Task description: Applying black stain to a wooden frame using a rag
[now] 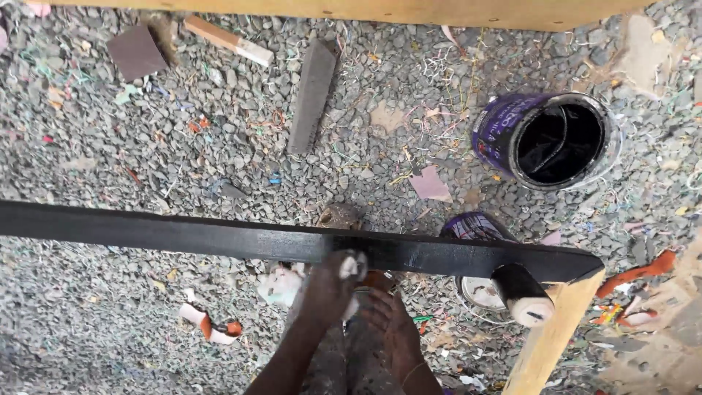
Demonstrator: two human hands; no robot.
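Below, one hand (333, 281) presses a pale cloth (351, 265) against the near edge of a long black painted plank (219, 235). Whether the other hand (391, 322) grips anything cannot be told. An open paint can (548, 139) sits on gravel beyond; a small roller (521, 292) rests near the plank's right end.

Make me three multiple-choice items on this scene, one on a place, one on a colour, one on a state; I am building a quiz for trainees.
1. Where does the small roller rest?
A. inside the tin
B. at the plank's right end, by the wooden leg
C. on the gravel at far left

2. What colour is the long plank?
A. black
B. yellow
C. white

3. How does the purple paint tin stand?
A. lidded
B. crushed flat
C. open, lid off

Answers: 1 B, it sits against the plank's right end above the leg; 2 A, its whole face is black; 3 C, its dark inside shows.
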